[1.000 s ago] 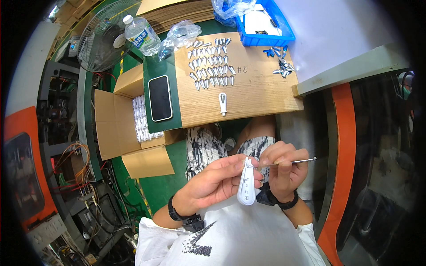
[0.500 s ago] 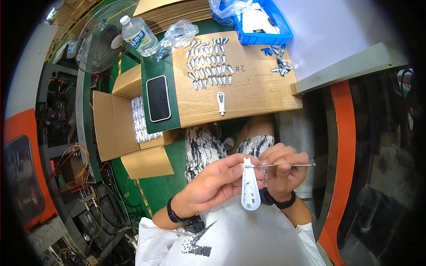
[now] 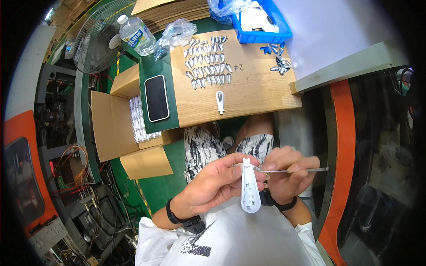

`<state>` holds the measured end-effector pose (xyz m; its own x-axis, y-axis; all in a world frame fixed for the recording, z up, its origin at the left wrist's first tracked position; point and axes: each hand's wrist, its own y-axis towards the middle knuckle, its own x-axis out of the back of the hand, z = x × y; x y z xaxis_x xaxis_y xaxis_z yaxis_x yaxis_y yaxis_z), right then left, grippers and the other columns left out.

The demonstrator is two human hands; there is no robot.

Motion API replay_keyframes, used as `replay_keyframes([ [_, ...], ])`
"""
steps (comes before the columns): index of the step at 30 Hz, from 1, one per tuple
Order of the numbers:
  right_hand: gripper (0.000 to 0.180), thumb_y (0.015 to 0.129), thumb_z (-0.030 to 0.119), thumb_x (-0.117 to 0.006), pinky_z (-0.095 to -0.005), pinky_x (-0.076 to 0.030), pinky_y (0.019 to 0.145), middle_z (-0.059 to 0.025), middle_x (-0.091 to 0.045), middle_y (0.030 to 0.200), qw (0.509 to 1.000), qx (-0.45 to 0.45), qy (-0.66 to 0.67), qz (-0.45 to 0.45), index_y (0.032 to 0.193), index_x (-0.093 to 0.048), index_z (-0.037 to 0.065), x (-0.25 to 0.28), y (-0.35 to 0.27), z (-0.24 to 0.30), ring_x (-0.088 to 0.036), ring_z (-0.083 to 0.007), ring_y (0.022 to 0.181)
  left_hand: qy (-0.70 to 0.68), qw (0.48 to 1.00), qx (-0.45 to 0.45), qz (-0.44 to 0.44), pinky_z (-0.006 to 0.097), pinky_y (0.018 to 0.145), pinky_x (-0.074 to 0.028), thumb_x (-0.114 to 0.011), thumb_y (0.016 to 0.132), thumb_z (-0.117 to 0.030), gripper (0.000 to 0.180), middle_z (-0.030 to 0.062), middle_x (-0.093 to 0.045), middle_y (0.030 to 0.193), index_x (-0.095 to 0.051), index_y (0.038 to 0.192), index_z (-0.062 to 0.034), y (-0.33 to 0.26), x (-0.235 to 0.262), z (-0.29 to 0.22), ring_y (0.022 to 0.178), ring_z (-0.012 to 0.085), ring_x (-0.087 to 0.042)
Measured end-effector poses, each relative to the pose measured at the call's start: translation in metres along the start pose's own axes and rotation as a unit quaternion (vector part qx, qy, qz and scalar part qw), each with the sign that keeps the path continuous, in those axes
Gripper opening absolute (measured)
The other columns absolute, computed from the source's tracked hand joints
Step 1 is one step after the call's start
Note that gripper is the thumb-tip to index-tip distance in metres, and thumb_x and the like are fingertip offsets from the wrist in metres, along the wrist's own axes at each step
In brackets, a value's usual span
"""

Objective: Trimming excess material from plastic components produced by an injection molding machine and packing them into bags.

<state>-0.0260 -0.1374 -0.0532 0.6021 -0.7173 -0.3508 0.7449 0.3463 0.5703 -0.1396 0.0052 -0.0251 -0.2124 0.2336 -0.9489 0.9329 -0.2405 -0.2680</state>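
My left hand (image 3: 217, 181) is closed on a white teardrop-shaped plastic part (image 3: 251, 201), its narrow notched end pointing away from me and its hollow side facing up. Small openings show along its inside. Slightly blurred, my right hand (image 3: 288, 173) pinches a thin metal rod (image 3: 317, 170). The rod lies crosswise, its inner tip near the neck of the plastic part and just right of it. A similar white part with a grey inset (image 3: 220, 102) rests on the cardboard at the near edge of the table.
Rows of small silver pieces (image 3: 206, 60) cover the cardboard sheet (image 3: 262, 93); more lie loose (image 3: 282, 66) below a blue bin (image 3: 266, 37). A phone (image 3: 157, 98), a plastic bottle (image 3: 136, 35) and a bag sit left. An open carton (image 3: 106, 128) holds wrapped pieces beside the table.
My right hand has moved right with the rod, drawing its tip away from the neck of the white part. My left hand keeps its hold almost unmoved.
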Motion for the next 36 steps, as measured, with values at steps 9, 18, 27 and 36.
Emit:
replay_keyframes([
  [9, 0.018, 0.099, 0.018, -0.051, -0.0262, -0.049, 0.061, -0.0155, -0.061, 0.082, 0.932, -0.348, 0.105, 0.009, 0.097, -0.047, 0.000, 0.001, 0.036, 0.011, -0.059, -0.0159, 0.067, -0.125, 0.989, 0.062, 0.053, 0.040, 0.095, -0.052, -0.049, 0.099, -0.016, 0.034, 0.0240, -0.061, 0.112, -0.045, 0.124, 0.0061, 0.003, 0.005, -0.001, 0.105, 0.0316, -0.063],
  [18, 0.017, 0.099, 0.018, -0.051, -0.0257, -0.048, 0.061, -0.0144, -0.062, 0.082, 0.860, -0.464, 0.211, -0.010, 0.095, -0.049, 0.001, 0.003, 0.032, 0.004, -0.059, -0.0155, 0.069, -0.125, 0.987, 0.061, 0.080, 0.038, 0.095, -0.052, -0.048, 0.099, -0.017, 0.036, 0.0245, -0.061, 0.113, -0.044, 0.127, 0.0066, 0.002, 0.005, -0.001, 0.105, 0.0309, -0.063],
  [27, 0.015, 0.099, 0.017, -0.052, -0.0251, -0.048, 0.062, -0.0123, -0.063, 0.081, 0.842, -0.494, 0.217, -0.002, 0.096, -0.052, 0.003, 0.004, 0.034, 0.003, -0.059, -0.0146, 0.069, -0.112, 0.990, 0.060, 0.060, 0.038, 0.093, -0.053, -0.048, 0.099, -0.015, 0.036, 0.0217, -0.062, 0.109, -0.044, 0.128, 0.0077, 0.002, 0.005, 0.000, 0.103, 0.0274, -0.064],
  [36, 0.015, 0.098, 0.019, -0.054, -0.0247, -0.047, 0.064, -0.0102, -0.064, 0.083, 0.789, -0.562, 0.244, -0.049, 0.098, -0.053, 0.004, 0.001, 0.026, -0.001, -0.057, -0.0131, 0.067, -0.086, 0.995, 0.045, 0.020, 0.034, 0.084, -0.057, -0.047, 0.097, -0.013, 0.032, 0.0198, -0.066, 0.099, -0.051, 0.122, 0.0084, 0.003, 0.007, -0.003, 0.091, 0.0258, -0.068],
])
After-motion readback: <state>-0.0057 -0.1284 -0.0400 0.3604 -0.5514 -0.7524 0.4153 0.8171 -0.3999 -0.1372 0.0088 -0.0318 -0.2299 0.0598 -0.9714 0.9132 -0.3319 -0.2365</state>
